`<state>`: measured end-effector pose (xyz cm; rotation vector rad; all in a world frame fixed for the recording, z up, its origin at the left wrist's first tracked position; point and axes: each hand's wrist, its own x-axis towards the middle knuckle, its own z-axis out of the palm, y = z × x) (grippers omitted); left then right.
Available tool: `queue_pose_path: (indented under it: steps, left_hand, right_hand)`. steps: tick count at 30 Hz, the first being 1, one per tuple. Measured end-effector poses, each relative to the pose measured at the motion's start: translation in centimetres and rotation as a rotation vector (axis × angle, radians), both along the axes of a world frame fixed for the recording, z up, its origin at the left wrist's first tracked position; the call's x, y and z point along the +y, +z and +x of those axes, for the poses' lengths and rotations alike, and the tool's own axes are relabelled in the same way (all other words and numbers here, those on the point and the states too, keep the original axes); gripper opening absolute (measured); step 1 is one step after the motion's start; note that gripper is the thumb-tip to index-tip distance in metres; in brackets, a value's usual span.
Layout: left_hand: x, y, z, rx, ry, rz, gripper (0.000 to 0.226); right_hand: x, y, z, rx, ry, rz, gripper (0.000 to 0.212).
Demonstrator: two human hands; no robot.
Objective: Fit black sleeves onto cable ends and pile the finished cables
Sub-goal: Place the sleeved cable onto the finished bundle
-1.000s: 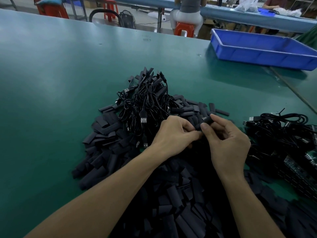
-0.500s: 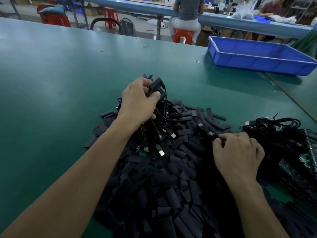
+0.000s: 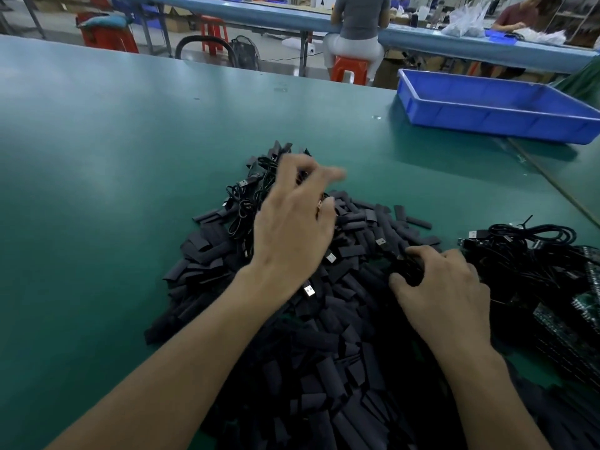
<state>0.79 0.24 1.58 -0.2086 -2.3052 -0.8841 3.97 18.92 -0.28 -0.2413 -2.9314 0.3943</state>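
With your left hand [image 3: 292, 235] spread above the tangled black cables [image 3: 242, 206] behind the flat black sleeve heap [image 3: 324, 336], single out one silver plug [image 3: 243, 182]; your right hand [image 3: 448, 287] curls on the heap's right side, grip unclear.

One head-worn wide-angle camera looks forward and down, close over short black tube sleeves [image 3: 324, 352] on a flat green table [image 3: 97, 190].
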Motion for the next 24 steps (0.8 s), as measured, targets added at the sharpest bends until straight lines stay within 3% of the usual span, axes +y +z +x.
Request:
queue_pose_path:
  steps: [2,4,10,12,15,18,24]
  left_hand:
    - [0.9,-0.3,0.2,0.014,-0.105,-0.058,0.014]
    - [1.8,-1.0,0.3,-0.116,-0.24,-0.074,0.016]
    - [2.6,-3.1,0.4,-0.467,-0.455,-0.073,0.06]
    - [2.6,-3.3,0.5,-0.447,-0.502,-0.072,0.066]
    - [2.5,-3.2,0.5,-0.337,-0.485,-0.084,0.046]
    - [2.5,-3.1,0.6,-0.284,-0.366,-0.149,0.029]
    - [2.8,-2.6,1.5,-0.18,-0.166,-0.242,0.033]
  right_hand:
    - [-0.2,-0.2,-0.1,0.018,0.038,-0.025,0.044]
    - [-0.2,-0.4,-0.2,0.086,0.072,-0.019,0.038]
    - [0.2,-0.8,-1.0,0.498,0.307,-0.183,0.017]
    - [-0.3,-1.2,-1.0,0.608,0.456,-0.198,0.014]
    - [-0.5,-1.6,-1.1,0.703,0.581,-0.255,0.012]
    - [-0.4,-1.8,-1.1,0.715,0.478,-0.276,0.02]
    - [0.0,-1.6,-1.1,0.522,0.061,-0.357,0.043]
